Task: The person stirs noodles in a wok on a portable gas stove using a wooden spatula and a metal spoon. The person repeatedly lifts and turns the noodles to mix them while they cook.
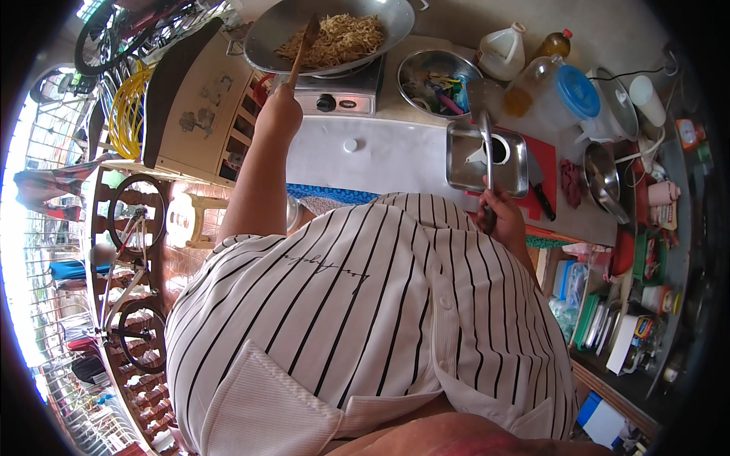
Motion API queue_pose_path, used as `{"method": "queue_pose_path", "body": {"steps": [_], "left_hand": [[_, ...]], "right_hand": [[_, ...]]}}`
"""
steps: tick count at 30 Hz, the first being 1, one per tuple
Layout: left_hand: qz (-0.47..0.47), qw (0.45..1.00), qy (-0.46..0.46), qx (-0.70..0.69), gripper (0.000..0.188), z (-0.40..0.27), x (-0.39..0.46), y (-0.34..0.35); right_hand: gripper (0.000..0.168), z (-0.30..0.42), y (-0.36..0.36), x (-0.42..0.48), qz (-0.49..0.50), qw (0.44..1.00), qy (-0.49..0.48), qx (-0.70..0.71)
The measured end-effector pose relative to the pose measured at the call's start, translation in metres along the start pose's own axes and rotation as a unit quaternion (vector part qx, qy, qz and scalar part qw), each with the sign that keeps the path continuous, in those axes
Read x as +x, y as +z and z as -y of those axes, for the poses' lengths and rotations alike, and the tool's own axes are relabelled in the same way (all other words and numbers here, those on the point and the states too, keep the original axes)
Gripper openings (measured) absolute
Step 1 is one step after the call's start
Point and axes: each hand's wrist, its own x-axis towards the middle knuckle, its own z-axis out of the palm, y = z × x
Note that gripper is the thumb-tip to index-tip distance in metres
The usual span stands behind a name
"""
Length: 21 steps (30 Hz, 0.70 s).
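Note:
My left hand is closed around the handle of a wooden spatula, whose blade rests among noodles in a large metal wok. Beneath the wok stands a gas stove with a black knob. On the right, my right hand grips a metal turner by its dark handle end. The turner extends over a rectangular steel tray that holds a white container with dark contents. A small white cap lies on the pale tabletop between my arms.
Behind the tray are a steel bowl of packets, a white jug, an oil bottle and a blue-lidded pitcher. A knife lies on a red board. A wooden cabinet adjoins the stove's left side.

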Motion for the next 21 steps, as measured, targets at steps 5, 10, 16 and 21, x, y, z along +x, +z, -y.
{"method": "queue_pose_path", "body": {"steps": [5,10,16,21], "left_hand": [[0.0,1.0,-0.002,0.002,0.033,-0.002,-0.001,-0.003],[0.001,1.0,0.0,0.008,0.032,0.0,0.002,-0.002],[0.007,1.0,0.004,0.01,0.032,-0.001,0.002,-0.004],[0.01,1.0,-0.001,0.008,0.032,0.002,0.005,-0.002]], "right_hand": [[0.035,-0.008,-0.01,0.006,0.012,1.0,-0.011,0.014],[0.035,-0.015,-0.02,0.014,-0.001,1.0,-0.016,-0.008],[0.036,-0.012,-0.016,0.014,-0.006,0.999,-0.012,-0.037],[0.036,-0.006,-0.01,0.011,-0.006,0.999,-0.003,-0.038]]}}
